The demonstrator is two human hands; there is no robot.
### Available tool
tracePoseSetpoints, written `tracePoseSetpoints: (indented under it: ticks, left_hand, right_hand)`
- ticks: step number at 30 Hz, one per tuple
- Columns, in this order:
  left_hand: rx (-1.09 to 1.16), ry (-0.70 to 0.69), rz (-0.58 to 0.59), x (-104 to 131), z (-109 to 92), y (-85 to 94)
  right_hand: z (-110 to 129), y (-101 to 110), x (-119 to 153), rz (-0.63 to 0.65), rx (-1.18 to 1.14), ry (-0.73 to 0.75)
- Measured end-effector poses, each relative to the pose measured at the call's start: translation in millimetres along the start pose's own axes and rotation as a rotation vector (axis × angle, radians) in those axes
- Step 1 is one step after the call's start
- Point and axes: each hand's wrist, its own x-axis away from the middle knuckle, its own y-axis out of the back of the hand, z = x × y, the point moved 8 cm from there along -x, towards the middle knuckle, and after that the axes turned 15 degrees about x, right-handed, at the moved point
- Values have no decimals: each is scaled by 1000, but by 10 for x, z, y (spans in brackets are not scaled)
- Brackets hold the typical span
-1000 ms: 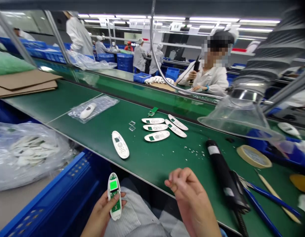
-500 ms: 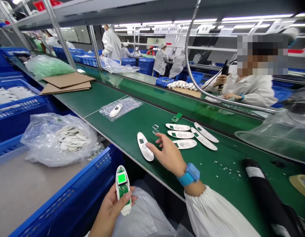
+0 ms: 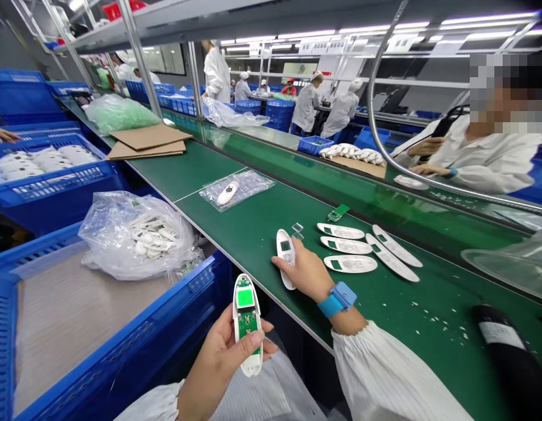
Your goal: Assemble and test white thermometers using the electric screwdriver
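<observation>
My left hand is closed around an open white oval housing with a green circuit board and a lit green screen, held over my lap. At the bench's near edge, my right hand grips a white oval cover between thumb and fingers; I cannot tell whether it is off the surface. Two small clear lenses lie just beyond it. Several more white covers lie to the right, near a small green circuit board. A white remote-like unit lies on a clear plastic bag.
Left of the bench stand blue crates, one bearing a clear bag of white parts. Cardboard sheets lie farther back. On the right are a black cylindrical tool and white crumbs. A co-worker sits across the bench.
My right hand has closed on the white cover, which it only neared before. The left hand's housing has come up slightly, and the view has turned left.
</observation>
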Motion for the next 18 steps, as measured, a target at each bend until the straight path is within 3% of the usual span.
tracePoseSetpoints:
  ticks: [4,10,14,18]
  left_hand:
    - [-27,9,43,-23,19,-143]
    - [-93,29,146,-83,72,-532]
    - [-149,110,268,-50,272,-947]
    - [-261,285,347,22,661,-1313]
  right_hand:
    - [-133,139,231,-54,-249,-8]
    - [-598,259,972,-82,-1195,-222]
    - [-1045,405,1667,-272,-1400,-424]
    - [-1497,490,2454,-534,-1479,-588]
